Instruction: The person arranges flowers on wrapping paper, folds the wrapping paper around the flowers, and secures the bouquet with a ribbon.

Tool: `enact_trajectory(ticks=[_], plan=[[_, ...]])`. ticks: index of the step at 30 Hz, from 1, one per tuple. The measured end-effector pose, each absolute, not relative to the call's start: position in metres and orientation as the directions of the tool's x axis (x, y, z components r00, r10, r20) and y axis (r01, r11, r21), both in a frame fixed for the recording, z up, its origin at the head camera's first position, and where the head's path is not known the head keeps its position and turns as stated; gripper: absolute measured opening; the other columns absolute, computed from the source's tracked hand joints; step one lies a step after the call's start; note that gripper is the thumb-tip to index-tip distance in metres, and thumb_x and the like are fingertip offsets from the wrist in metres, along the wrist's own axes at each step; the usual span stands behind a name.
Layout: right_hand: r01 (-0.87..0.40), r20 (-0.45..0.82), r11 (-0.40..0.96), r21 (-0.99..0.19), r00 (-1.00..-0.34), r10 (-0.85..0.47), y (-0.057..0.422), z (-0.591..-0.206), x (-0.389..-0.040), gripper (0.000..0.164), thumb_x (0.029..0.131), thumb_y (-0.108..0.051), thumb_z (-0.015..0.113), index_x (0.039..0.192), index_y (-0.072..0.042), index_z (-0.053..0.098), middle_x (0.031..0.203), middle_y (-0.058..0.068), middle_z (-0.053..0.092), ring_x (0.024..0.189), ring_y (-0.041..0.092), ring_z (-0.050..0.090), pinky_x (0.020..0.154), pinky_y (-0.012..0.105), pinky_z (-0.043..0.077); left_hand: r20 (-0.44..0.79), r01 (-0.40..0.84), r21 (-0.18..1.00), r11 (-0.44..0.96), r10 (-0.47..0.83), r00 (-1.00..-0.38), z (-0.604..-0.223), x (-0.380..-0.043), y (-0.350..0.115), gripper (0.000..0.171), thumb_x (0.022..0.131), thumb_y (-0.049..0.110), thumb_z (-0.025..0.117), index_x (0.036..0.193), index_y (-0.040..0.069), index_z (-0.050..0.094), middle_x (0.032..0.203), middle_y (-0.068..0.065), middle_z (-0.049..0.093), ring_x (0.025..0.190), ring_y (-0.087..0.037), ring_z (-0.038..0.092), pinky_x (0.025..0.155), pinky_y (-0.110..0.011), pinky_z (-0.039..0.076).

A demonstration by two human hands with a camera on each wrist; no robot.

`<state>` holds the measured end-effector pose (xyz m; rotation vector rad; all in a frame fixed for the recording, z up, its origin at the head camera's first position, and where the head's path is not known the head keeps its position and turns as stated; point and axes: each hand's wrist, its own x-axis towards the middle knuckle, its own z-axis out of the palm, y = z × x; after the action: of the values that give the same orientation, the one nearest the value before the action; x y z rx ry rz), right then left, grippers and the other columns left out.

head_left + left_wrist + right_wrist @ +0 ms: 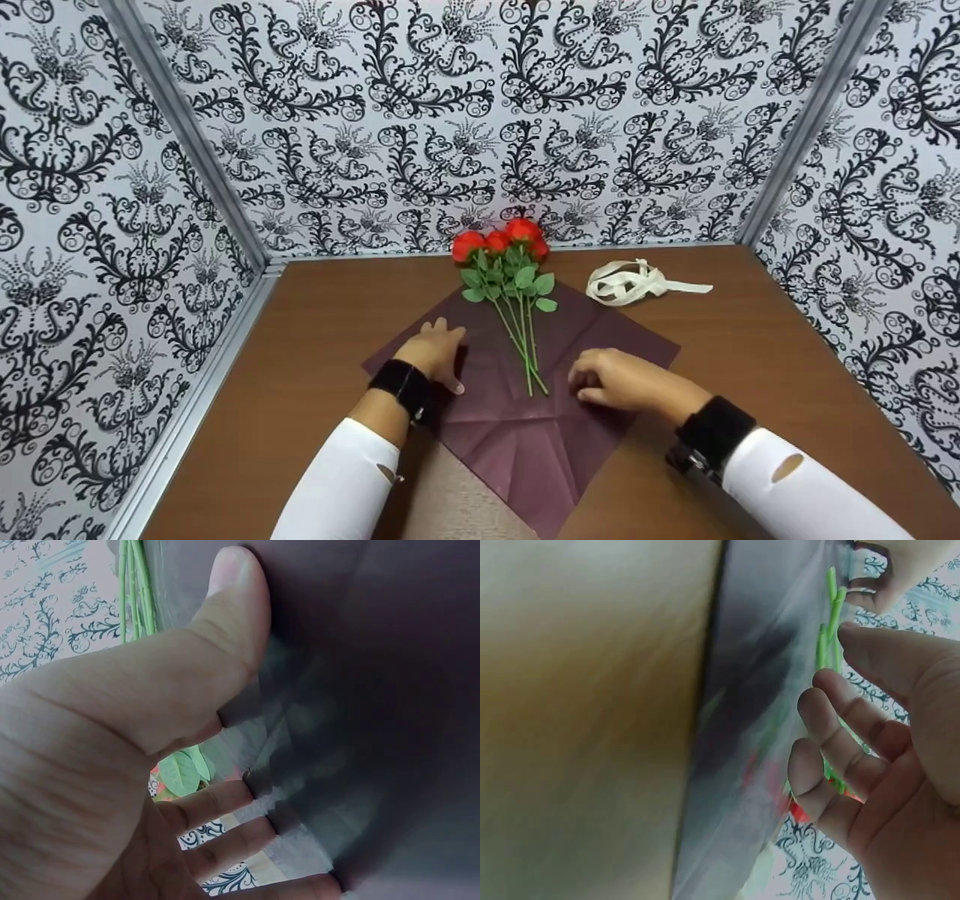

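A bunch of red roses (pixel 523 231) with green leaves and thin stems (pixel 525 345) lies on a dark maroon sheet of wrapping paper (pixel 517 450), blooms toward the back wall. Left of the stems is my left hand (pixel 433 352), fingers spread; in the left wrist view its fingertips (pixel 238 795) rest on the paper. My right hand (pixel 613 379) hovers over or rests on the paper's right part, which I cannot tell. Its fingers (pixel 808 765) are loosely bent, with nothing held, near the stem ends (pixel 831 637).
A coiled cream ribbon (pixel 626 283) lies at the back right of the brown wooden table (pixel 322 315), its tail pointing right. Black-and-white patterned walls (pixel 450 112) enclose the back and both sides, with grey metal edging (pixel 210 375) along the left.
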<state>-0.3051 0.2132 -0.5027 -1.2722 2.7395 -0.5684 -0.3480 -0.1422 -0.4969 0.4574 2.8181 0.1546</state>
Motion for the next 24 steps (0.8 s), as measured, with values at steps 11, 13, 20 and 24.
enact_trajectory(ticks=[11,13,20,24], plan=[[-0.751,0.007,0.550,-0.367,-0.593,-0.805,0.239,-0.506,-0.295,0.037,0.078,-0.009,0.089,0.113,-0.016,0.078,0.121,0.001,0.069,0.109,0.017,0.064,0.094,0.036,0.056,-0.254,0.295,0.154,0.943,0.327,-0.910,-0.500,-0.350,-0.144,0.111,0.071,0.044,0.098,0.161,0.016,0.041,0.167,-0.027,0.032,0.153,-0.046,0.034,0.118,-0.054,0.045],[-0.748,-0.026,0.566,-0.346,-0.595,-0.803,0.240,-0.505,-0.293,0.044,0.074,-0.012,0.091,0.116,-0.019,0.079,0.128,0.004,0.067,0.117,0.022,0.063,0.100,0.039,0.055,-0.253,0.296,0.155,0.943,0.327,-0.910,-0.499,-0.349,-0.145,0.111,0.071,0.044,0.098,0.162,0.016,0.041,0.167,-0.027,0.031,0.154,-0.047,0.033,0.119,-0.054,0.044],[-0.724,-0.116,0.602,-0.336,-0.603,-0.789,0.244,-0.501,-0.285,0.066,0.063,-0.022,0.098,0.125,-0.029,0.077,0.141,0.006,0.059,0.130,0.026,0.053,0.107,0.043,0.050,-0.252,0.301,0.159,0.940,0.333,-0.909,-0.498,-0.349,-0.144,0.107,0.071,0.045,0.098,0.159,0.016,0.044,0.164,-0.026,0.034,0.151,-0.045,0.036,0.117,-0.055,0.046],[-0.715,-0.124,0.618,-0.328,-0.616,-0.778,0.244,-0.501,-0.282,0.064,0.065,-0.024,0.097,0.125,-0.031,0.078,0.144,0.002,0.057,0.133,0.023,0.051,0.110,0.043,0.048,-0.252,0.298,0.159,0.941,0.331,-0.909,-0.499,-0.349,-0.143,0.108,0.071,0.046,0.098,0.160,0.016,0.043,0.165,-0.026,0.034,0.152,-0.045,0.035,0.118,-0.055,0.045]])
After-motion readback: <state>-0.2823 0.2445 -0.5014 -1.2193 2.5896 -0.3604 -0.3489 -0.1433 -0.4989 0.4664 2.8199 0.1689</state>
